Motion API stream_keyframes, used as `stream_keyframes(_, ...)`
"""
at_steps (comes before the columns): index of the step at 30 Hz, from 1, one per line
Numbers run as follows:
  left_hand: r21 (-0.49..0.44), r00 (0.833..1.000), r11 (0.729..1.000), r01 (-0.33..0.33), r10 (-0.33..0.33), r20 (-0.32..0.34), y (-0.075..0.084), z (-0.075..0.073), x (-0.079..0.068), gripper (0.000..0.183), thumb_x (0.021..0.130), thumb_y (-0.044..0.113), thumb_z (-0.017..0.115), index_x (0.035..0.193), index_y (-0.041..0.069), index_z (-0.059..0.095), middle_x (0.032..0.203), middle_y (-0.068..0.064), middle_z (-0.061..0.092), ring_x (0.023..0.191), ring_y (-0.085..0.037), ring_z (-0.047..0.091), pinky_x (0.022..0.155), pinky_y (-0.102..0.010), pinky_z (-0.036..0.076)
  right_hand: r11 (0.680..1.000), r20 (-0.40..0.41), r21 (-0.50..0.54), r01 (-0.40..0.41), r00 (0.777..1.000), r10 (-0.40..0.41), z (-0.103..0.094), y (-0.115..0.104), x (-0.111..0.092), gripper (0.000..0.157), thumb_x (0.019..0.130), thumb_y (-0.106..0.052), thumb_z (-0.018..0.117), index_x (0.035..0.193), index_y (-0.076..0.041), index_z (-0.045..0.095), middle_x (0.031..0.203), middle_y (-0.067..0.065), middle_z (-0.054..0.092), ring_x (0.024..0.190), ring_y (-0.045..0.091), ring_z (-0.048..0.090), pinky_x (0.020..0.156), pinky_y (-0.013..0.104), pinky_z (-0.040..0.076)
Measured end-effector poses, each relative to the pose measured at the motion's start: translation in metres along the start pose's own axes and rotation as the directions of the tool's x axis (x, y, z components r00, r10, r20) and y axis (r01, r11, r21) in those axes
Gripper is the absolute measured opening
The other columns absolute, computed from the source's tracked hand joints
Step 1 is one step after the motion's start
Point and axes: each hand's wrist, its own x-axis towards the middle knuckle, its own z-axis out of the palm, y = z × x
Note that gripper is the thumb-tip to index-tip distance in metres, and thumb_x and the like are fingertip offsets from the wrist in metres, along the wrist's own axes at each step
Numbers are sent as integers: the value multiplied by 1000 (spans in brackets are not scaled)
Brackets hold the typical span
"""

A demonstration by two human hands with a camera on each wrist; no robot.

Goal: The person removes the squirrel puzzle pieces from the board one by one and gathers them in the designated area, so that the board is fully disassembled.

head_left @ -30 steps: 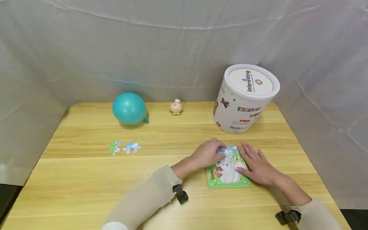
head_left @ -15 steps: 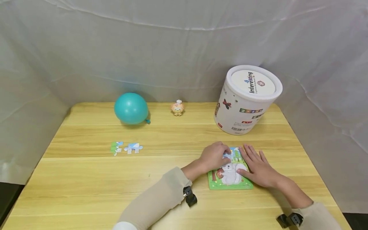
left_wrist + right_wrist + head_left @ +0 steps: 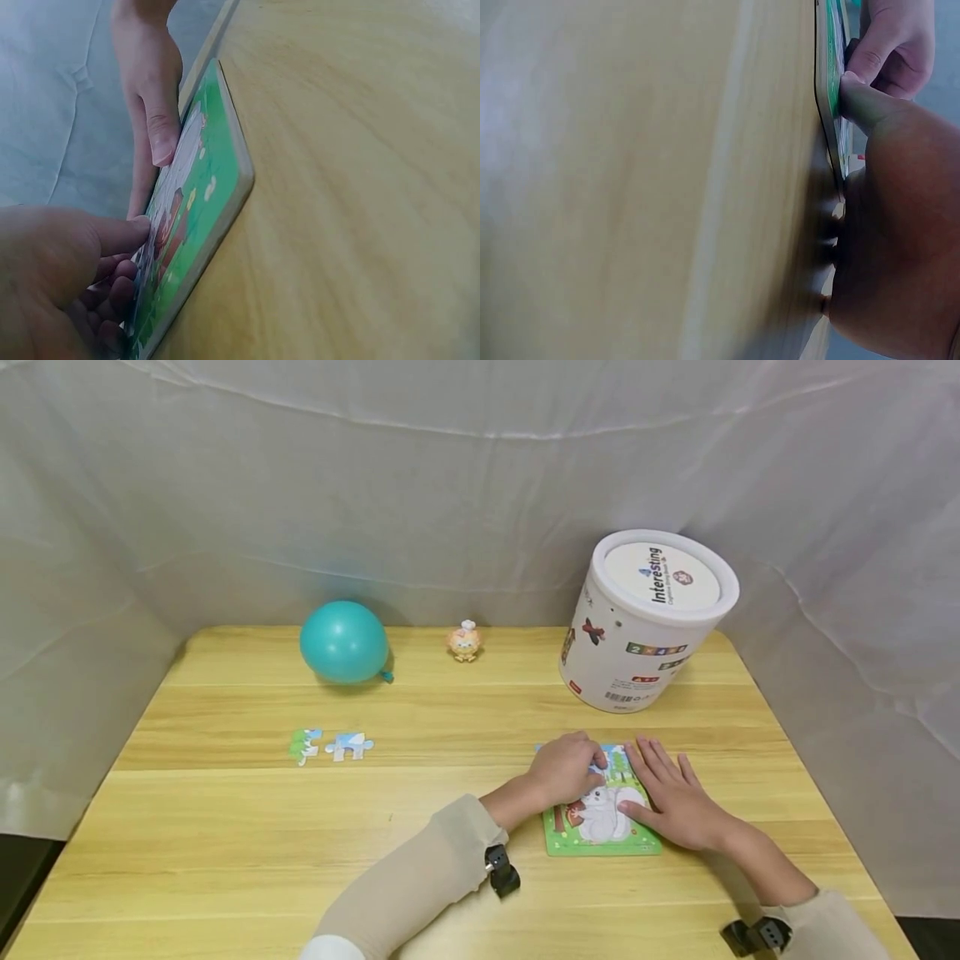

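Observation:
A jigsaw puzzle board (image 3: 600,827) with a white squirrel picture and a green border lies at the right of the table. My left hand (image 3: 564,767) is over its upper left part, fingers bent and thumb tip on the picture. In the left wrist view, the left thumb (image 3: 124,234) and curled fingers meet the puzzle's face; I cannot tell whether they pinch a piece. My right hand (image 3: 678,802) rests flat along the right edge, fingers spread and thumb (image 3: 161,135) on the picture. Two loose puzzle pieces, one green (image 3: 303,746) and one blue (image 3: 348,745), lie at left.
Behind the puzzle stands a large white tub (image 3: 637,652) with a lid. A teal balloon (image 3: 343,642) sits at the back left, and a small chick figurine (image 3: 465,643) at the back middle. Grey cloth (image 3: 480,493) hangs round the wooden table (image 3: 247,843).
My left hand has slid a little right across the puzzle's upper part, its fingers more bent. The right hand stays in place on the right edge. The head view has shifted slightly.

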Motion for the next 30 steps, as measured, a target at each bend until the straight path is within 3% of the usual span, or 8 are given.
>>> stream_keyframes(18, -7, 999, 1000, -28, 28, -26, -3, 7, 3, 23, 98, 32, 71, 114, 16, 72, 109, 7, 64, 101, -5, 58, 87, -16, 48, 999, 24, 34, -10, 1000, 9, 0, 2, 1, 90, 102, -46, 58, 163, -2, 8, 167, 26, -1, 153, 45, -4, 117, 66, -10)
stream_keyframes(30, -67, 998, 997, 37, -40, -47, -1, 7, 3, 16, 99, 31, 68, 108, 20, 73, 100, 11, 62, 94, -3, 58, 82, -17, 48, 999, 37, 16, -35, 999, 34, 1, 0, 3, 91, 102, -49, 56, 163, -3, 7, 167, 26, -1, 153, 45, -5, 117, 66, -9)
